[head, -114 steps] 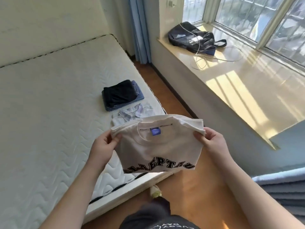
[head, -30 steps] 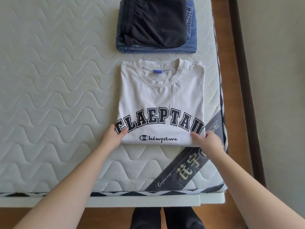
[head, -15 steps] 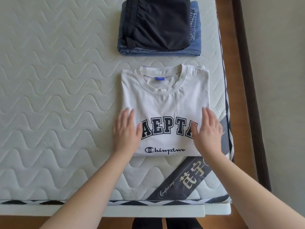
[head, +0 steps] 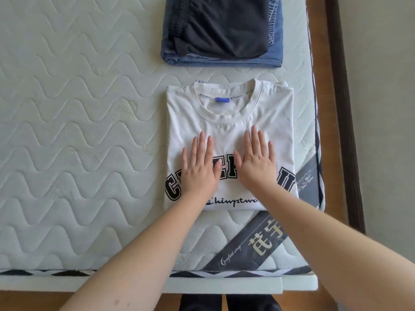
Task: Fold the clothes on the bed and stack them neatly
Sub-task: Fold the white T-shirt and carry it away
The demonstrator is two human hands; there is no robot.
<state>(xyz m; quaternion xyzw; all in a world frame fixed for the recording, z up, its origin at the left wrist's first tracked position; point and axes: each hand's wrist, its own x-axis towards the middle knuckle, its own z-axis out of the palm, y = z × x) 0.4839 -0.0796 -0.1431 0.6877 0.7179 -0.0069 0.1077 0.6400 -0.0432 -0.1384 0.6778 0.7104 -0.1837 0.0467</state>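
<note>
Both hands lie flat with fingers straight, gripping nothing: the left hand [head: 200, 167] and right hand [head: 257, 161] press side by side on the chest of the folded white T-shirt [head: 277, 122], which rests on the bed [head: 78, 131] near its right edge. At twelve o'clock from the shirt, just apart, sits the folded dark shorts [head: 224, 25] on folded jeans [head: 275, 41]. This looks like the smoothing step; next, the shirt probably wants lifting by both sides onto that stack. Half a second ago the hands lay farther apart, near the shirt's side edges; they have since slid inward and up.
</note>
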